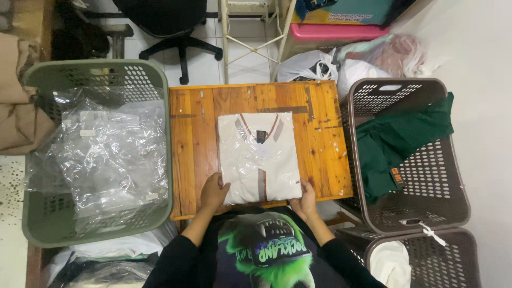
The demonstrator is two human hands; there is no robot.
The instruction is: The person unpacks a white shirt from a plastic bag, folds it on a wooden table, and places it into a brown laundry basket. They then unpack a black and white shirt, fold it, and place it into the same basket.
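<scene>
A folded white shirt in a clear plastic bag point(260, 157) lies flat in the middle of the wooden tabletop point(186, 144), its collar pointing away from the person. The left hand point(213, 193) grips the near left corner of the packet and the right hand point(305, 200) pinches the near right corner. It looks light, soft and floppy, with a slippery film, so the near corners or long edges seem the safest hold. A green basket point(32, 213) of empty plastic bags point(109, 154) stands to the left; a brown basket point(453, 176) holding a green garment point(397, 141) stands to the right.

Three baskets point(96, 154), one bagged shirt point(260, 157), perhaps more.
</scene>
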